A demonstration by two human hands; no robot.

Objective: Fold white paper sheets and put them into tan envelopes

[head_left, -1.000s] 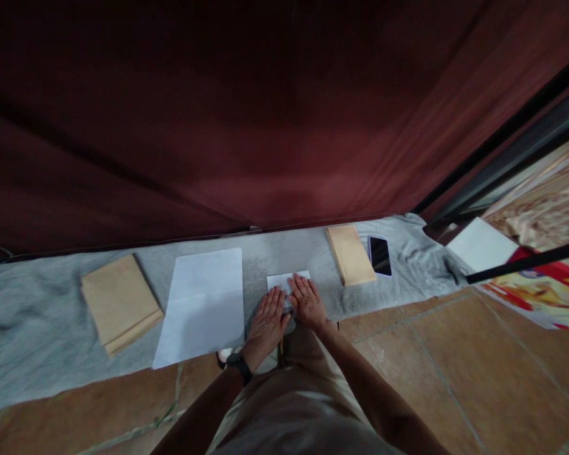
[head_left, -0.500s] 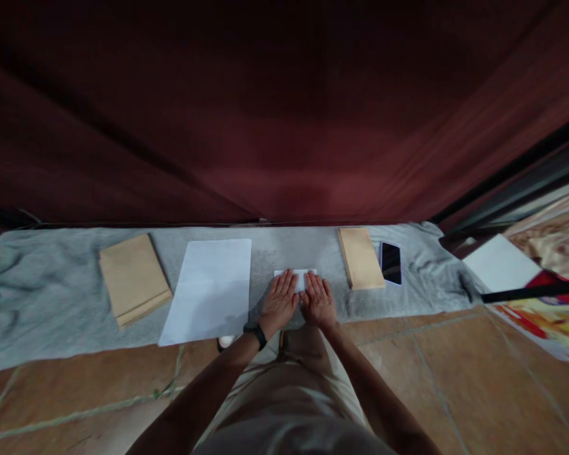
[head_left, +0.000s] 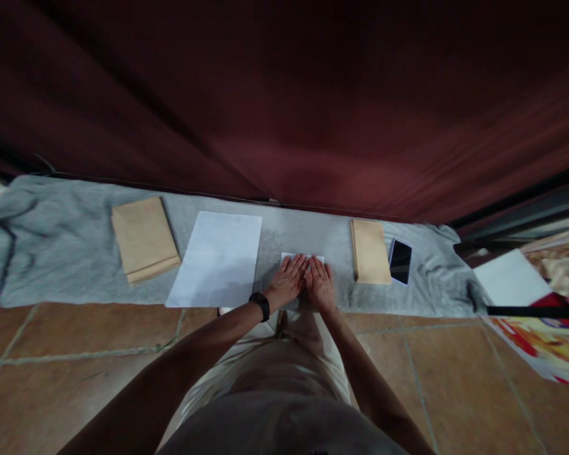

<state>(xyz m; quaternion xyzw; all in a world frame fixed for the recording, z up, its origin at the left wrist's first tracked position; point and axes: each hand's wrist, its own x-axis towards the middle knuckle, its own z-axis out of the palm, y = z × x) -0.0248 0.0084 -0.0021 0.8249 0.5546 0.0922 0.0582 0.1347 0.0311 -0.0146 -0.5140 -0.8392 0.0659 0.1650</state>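
A small white paper [head_left: 285, 256] is lying on the gray cloth [head_left: 308, 229], mostly hidden beneath both hands. The left hand [head_left: 287, 282] and right hand [head_left: 319, 283] are resting flat on it side by side, fingers extended and held mostly together. Leftward, a large white sheet [head_left: 220, 259] is lying beside brown kraft-paper envelopes [head_left: 145, 237]; rightward, a narrower kraft-paper stack [head_left: 370, 253] is sitting near a smartphone [head_left: 401, 261].
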